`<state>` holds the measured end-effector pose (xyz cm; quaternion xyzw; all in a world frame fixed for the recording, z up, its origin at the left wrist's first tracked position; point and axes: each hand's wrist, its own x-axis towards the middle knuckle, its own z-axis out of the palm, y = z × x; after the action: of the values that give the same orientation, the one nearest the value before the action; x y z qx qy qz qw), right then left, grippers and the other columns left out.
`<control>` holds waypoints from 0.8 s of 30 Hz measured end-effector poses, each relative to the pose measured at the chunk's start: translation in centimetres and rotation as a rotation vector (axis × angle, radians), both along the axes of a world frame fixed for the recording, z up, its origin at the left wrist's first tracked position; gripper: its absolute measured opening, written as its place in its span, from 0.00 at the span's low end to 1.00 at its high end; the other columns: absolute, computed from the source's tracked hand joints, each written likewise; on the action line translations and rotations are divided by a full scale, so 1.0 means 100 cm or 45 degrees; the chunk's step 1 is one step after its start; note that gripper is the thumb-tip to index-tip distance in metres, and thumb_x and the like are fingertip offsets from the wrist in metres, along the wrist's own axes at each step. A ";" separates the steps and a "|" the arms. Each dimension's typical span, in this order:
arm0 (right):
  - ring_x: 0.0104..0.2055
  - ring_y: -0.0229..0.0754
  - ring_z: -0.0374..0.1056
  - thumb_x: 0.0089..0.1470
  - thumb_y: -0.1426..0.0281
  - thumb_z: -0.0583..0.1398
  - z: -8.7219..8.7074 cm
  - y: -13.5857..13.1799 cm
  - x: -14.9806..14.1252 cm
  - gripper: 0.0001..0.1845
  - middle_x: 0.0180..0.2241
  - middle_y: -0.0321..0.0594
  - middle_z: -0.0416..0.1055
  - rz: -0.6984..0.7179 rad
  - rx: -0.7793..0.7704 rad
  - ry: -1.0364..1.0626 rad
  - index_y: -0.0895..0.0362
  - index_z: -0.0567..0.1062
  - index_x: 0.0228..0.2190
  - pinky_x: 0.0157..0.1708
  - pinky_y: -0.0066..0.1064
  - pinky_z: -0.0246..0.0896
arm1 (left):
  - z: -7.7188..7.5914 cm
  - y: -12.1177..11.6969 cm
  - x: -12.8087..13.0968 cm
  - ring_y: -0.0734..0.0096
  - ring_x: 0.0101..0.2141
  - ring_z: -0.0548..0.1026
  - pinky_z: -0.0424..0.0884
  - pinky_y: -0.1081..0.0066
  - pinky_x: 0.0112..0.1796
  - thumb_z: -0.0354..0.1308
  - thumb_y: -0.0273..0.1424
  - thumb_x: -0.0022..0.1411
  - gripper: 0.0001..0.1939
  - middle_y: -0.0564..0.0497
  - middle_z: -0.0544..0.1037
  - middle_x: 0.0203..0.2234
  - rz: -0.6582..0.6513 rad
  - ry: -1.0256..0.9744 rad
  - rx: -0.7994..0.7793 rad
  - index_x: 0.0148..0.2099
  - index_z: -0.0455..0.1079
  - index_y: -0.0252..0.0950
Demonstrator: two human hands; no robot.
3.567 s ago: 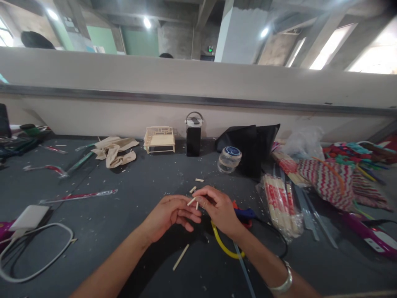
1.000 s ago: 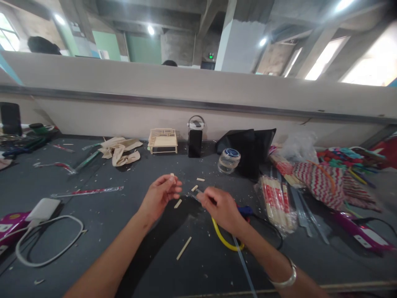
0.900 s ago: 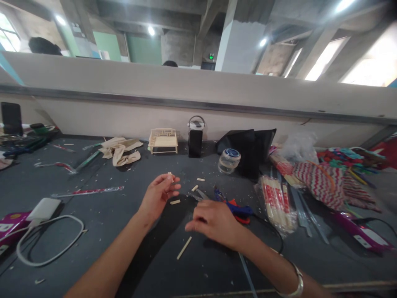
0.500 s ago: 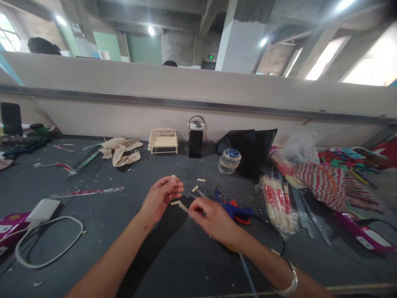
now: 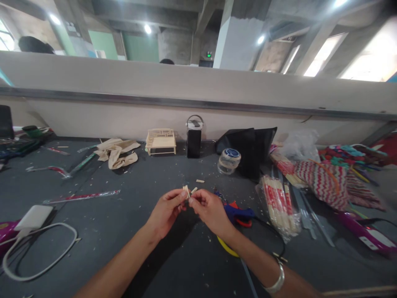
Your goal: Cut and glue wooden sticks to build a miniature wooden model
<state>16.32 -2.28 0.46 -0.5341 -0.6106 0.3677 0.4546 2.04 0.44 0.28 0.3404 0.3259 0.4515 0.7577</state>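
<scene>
Nothing can be read with certainty. On the right of the counter, red printing covers a clear pack of sticks, its characters too blurred to make out. The blue jar lid has an unreadable pale mark. Far back, a green lit sign is too small to read.

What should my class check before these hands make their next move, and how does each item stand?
1. Left hand gripping the small wooden piece: ok.
2. Right hand holding something: cannot tell; its fingers hide what may be between them.
3. Right hand clear of the blue tool: cannot tell; they overlap in view.
4. Miniature bench upright, away from both hands: ok.
5. Worktop free of scraps: not ok; pale bits are scattered about.
</scene>
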 end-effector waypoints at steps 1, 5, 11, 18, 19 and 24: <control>0.17 0.30 0.57 0.53 0.66 0.58 0.000 0.000 0.000 0.07 0.18 0.31 0.67 0.007 -0.028 0.038 0.56 0.70 0.26 0.15 0.21 0.53 | 0.001 0.000 0.000 0.80 0.24 0.68 0.64 0.77 0.28 0.68 0.33 0.48 0.09 0.55 0.74 0.23 -0.001 0.009 -0.014 0.32 0.76 0.34; 0.15 0.28 0.55 0.52 0.63 0.58 0.004 -0.003 -0.001 0.10 0.20 0.32 0.69 0.077 -0.128 0.219 0.57 0.69 0.27 0.13 0.21 0.51 | 0.000 -0.001 0.001 0.77 0.25 0.70 0.66 0.75 0.30 0.69 0.32 0.46 0.10 0.53 0.75 0.24 0.001 -0.005 -0.034 0.32 0.77 0.34; 0.13 0.28 0.53 0.51 0.63 0.59 0.004 -0.005 -0.002 0.09 0.15 0.27 0.63 0.091 -0.174 0.241 0.57 0.68 0.26 0.12 0.21 0.49 | -0.005 -0.001 0.003 0.77 0.27 0.71 0.67 0.75 0.33 0.69 0.32 0.46 0.10 0.53 0.76 0.25 0.002 0.010 -0.040 0.32 0.76 0.34; 0.18 0.31 0.59 0.51 0.66 0.58 -0.003 -0.004 0.001 0.05 0.19 0.31 0.65 -0.120 0.028 0.054 0.56 0.69 0.28 0.15 0.22 0.54 | 0.002 0.003 -0.005 0.80 0.22 0.68 0.65 0.77 0.27 0.67 0.35 0.49 0.11 0.56 0.72 0.22 0.167 0.124 0.086 0.31 0.71 0.34; 0.20 0.33 0.62 0.51 0.67 0.58 -0.003 -0.004 0.002 0.05 0.21 0.32 0.67 -0.146 0.058 0.039 0.56 0.70 0.29 0.18 0.23 0.57 | 0.004 0.005 -0.007 0.80 0.22 0.68 0.65 0.77 0.26 0.66 0.36 0.50 0.11 0.55 0.72 0.23 0.196 0.138 0.095 0.31 0.70 0.34; 0.27 0.36 0.66 0.52 0.70 0.58 -0.004 -0.005 0.004 0.10 0.27 0.35 0.71 -0.133 0.133 -0.050 0.55 0.74 0.37 0.27 0.27 0.62 | 0.017 0.015 -0.023 0.81 0.18 0.66 0.62 0.78 0.20 0.62 0.37 0.53 0.11 0.55 0.72 0.21 0.376 0.384 0.299 0.34 0.70 0.34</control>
<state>16.70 -2.76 0.07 -0.5480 -0.6092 0.3005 0.4882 -0.28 1.97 1.97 0.4384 0.4269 0.5361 0.5815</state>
